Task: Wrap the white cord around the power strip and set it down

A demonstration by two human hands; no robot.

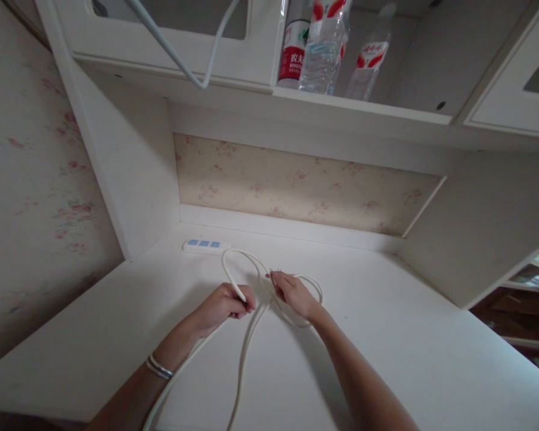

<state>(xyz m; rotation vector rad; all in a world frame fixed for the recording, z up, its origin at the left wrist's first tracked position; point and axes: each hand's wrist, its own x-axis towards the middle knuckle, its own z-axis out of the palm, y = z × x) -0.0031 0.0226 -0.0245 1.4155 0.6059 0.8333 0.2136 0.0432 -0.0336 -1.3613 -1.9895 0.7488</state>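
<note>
A long white power cord (244, 353) runs in loops over the white desk. My left hand (232, 301) is closed around one length of it, and a strand trails back under my left forearm toward the front edge. To the right, my right hand (291, 291) pinches the cord where several strands cross. Small loops stick out behind and beside the right hand. Just beyond the left hand, a white power strip (205, 246) with blue sockets lies flat near the back of the desk. The cord's plug end is not visible.
The white desk (386, 347) has side panels and a low back ledge. Above hangs a cabinet with plastic bottles (322, 51) on its open shelf. A pale cable (179, 60) dangles before the left cabinet door. Shelves with items stand at the far right.
</note>
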